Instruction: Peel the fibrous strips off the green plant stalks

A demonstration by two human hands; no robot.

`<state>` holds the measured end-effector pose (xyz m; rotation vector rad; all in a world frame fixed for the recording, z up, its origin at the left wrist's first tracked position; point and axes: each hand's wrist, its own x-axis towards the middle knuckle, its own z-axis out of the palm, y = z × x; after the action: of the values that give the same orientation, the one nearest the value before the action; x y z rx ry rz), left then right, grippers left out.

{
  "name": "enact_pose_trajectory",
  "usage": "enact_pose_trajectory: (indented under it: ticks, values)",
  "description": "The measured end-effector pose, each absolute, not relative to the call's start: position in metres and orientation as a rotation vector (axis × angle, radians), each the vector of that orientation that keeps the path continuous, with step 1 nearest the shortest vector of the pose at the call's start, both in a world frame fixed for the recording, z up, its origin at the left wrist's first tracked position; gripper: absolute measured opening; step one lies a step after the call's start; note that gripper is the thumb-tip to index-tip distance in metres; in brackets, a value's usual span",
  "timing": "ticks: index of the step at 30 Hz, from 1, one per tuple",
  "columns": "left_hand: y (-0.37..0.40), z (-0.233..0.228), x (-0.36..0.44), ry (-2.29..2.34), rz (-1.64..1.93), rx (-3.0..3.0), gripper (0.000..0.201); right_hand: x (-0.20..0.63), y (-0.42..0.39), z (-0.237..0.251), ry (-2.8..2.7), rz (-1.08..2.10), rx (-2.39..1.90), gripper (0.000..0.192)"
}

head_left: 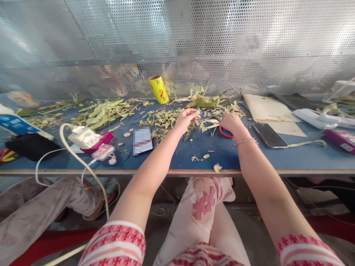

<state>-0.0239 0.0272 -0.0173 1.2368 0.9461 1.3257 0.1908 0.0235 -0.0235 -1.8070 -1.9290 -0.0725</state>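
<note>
Over the blue table my left hand is closed in a pinch above a pile of dry, pale-green plant pieces. What sits between its fingertips is too small to make out. To its right, my right hand wraps around a pair of scissors with red handles. Their blades point left, toward my left hand, with part of them hidden by my fingers. Longer dry leaves lie just behind both hands.
A yellow cardboard tube leans at the back. Left are a leaf heap, a small device and a power strip with cables. A phone and beige sheets lie right. Perforated metal panel closes the rear.
</note>
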Motion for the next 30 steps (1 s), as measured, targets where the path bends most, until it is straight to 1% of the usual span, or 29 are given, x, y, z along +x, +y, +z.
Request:
enact_pose_trajectory:
  ticks: [4,7,10,16,23,30]
  values:
    - [0.025,-0.018,-0.023,0.999,1.287,1.336,0.007,0.160,0.022,-0.018,-1.984,0.189,-1.291,0.024]
    - [0.024,-0.018,-0.022,1.003,1.278,1.395,0.012,0.145,0.018,-0.019,-1.967,0.251,-1.057,0.025]
    - [0.024,-0.019,-0.021,0.990,1.300,1.493,0.016,0.143,0.015,-0.019,-1.947,0.268,-1.044,0.022]
    - [0.028,-0.023,-0.019,1.003,1.345,1.670,0.031,0.143,0.014,-0.016,-1.925,0.320,-1.088,0.014]
    - [0.026,-0.024,-0.018,1.014,1.345,1.922,0.024,0.142,0.015,-0.018,-1.906,0.323,-1.074,0.013]
    - [0.023,-0.025,-0.017,1.054,1.309,1.891,0.019,0.143,0.011,-0.016,-1.965,0.263,-1.135,0.013]
